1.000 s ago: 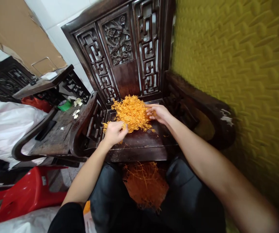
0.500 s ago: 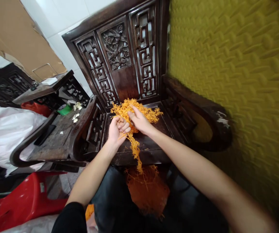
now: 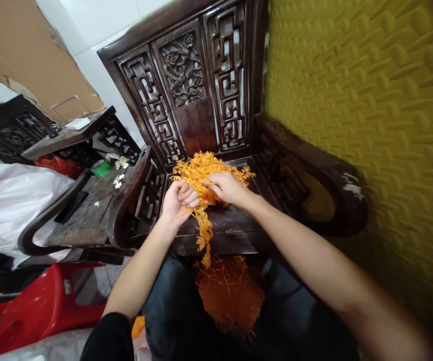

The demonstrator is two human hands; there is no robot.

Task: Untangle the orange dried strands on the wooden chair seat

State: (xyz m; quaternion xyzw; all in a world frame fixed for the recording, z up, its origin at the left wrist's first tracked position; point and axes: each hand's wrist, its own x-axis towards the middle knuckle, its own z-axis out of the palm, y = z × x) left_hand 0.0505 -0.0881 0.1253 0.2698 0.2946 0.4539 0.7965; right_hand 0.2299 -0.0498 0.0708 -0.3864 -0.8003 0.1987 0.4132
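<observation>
A heap of thin orange strands [image 3: 201,169] lies on the seat of a dark carved wooden chair [image 3: 235,228]. My left hand [image 3: 178,200] is closed on a bunch of these strands [image 3: 203,235] that hangs down over the seat's front edge. My right hand [image 3: 228,188] rests on the heap just right of it, fingers pinching into the strands. Below the seat, between my dark-trousered knees, lies a second mass of orange strands [image 3: 229,291].
The chair's carved back [image 3: 189,85] rises behind the heap and a curved armrest [image 3: 314,175] runs on the right. A yellow textured wall [image 3: 370,100] stands at the right. At the left are a second wooden chair [image 3: 84,205], a red plastic stool [image 3: 39,306] and white sacks [image 3: 9,200].
My left hand has pulled a bunch of strands out of the heap and now holds it hanging over the seat edge. My right hand moved from the heap's right side to its middle.
</observation>
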